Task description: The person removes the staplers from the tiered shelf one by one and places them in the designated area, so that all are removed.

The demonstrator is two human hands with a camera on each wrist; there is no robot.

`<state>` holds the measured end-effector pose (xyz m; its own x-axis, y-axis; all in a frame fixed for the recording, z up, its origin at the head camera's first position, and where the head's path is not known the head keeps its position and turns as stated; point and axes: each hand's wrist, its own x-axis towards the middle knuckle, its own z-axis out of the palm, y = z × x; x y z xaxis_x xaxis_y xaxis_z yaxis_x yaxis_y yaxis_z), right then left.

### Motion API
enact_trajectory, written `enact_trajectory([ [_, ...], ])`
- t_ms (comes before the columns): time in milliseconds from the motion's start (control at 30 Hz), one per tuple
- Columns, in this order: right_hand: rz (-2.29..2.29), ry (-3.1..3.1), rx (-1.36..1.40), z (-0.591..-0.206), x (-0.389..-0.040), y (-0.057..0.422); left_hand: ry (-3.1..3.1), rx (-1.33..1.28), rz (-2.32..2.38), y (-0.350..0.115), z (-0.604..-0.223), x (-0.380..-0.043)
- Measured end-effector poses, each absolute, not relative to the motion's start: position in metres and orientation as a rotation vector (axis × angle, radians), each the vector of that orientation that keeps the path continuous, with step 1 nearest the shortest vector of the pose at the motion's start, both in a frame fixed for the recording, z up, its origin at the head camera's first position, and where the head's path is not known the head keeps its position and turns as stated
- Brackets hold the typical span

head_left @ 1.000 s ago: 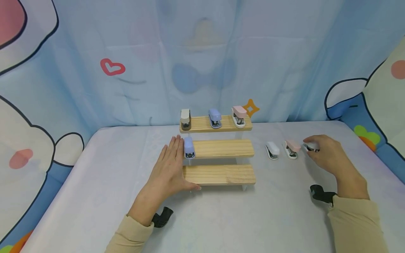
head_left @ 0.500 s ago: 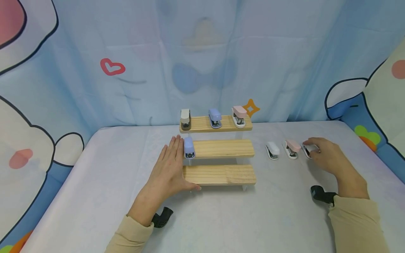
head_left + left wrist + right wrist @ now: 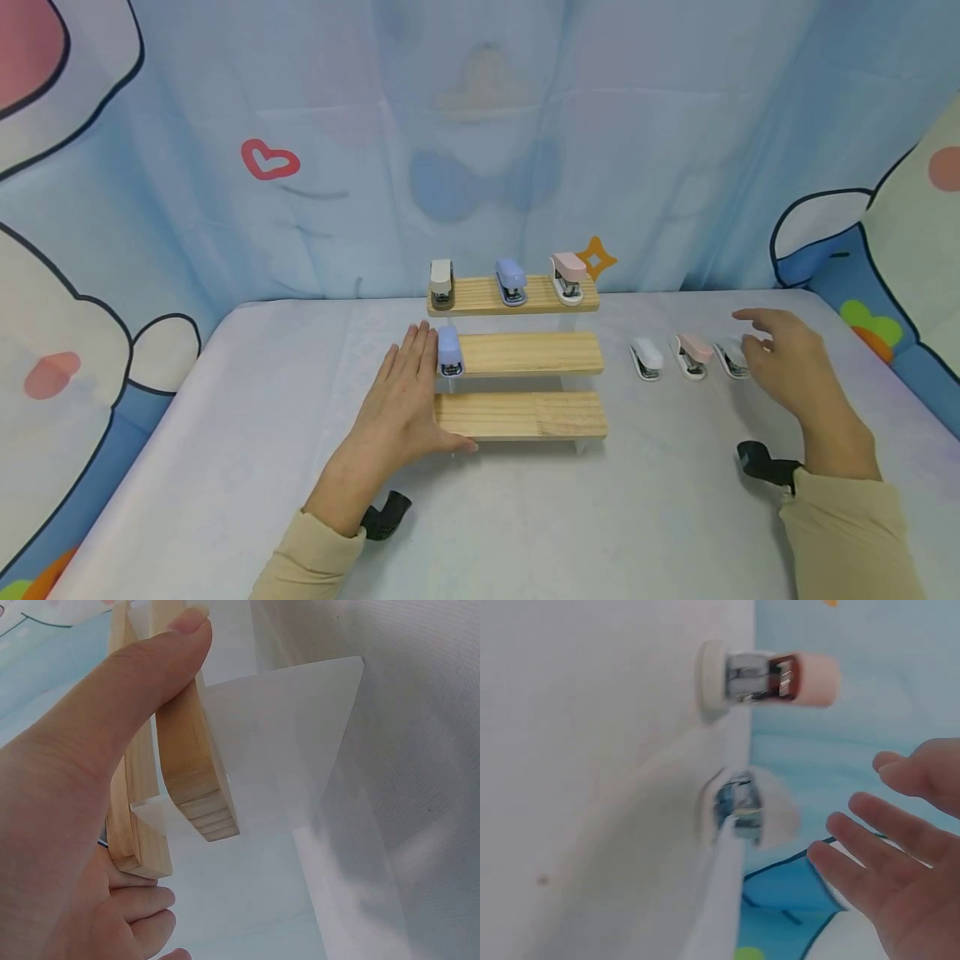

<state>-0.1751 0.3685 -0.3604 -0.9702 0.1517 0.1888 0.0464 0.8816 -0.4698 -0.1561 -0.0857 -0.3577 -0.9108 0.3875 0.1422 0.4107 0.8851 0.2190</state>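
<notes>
My left hand (image 3: 401,404) lies flat along the left end of a three-tier wooden rack (image 3: 532,354), fingers straight, thumb over the lowest board (image 3: 187,750). Right beside its fingertips stands a lavender mini stapler (image 3: 450,350) on the middle board. My right hand (image 3: 798,367) hovers just beyond a white stapler (image 3: 735,360), holding nothing, fingers extended. In the right wrist view its fingers are spread apart from that stapler. Left of it on the cloth stand a pink stapler (image 3: 694,354) and another white stapler (image 3: 647,358).
Along the top board stand a whitish stapler (image 3: 442,282), a blue-lavender stapler (image 3: 512,282) and a pink stapler (image 3: 568,277). A white cloth (image 3: 570,525) covers the table. Behind hangs a blue printed curtain (image 3: 337,225).
My right hand has let go of the rightmost white stapler and lifted up and away from it; the stapler stays on the cloth. The left hand has stayed on the rack.
</notes>
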Motion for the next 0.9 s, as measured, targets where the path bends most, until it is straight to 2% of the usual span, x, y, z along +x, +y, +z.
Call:
enact_trajectory([
  [467,0.666,-2.573,-0.012,-0.331,-0.162,0.328,-2.967,-0.617,-0.358,-0.085,-0.358,-0.157],
  [900,0.657,-2.519,0.108,-0.321,-0.156,0.299,-2.963,-0.627,-0.344,-0.085,-0.357,-0.156],
])
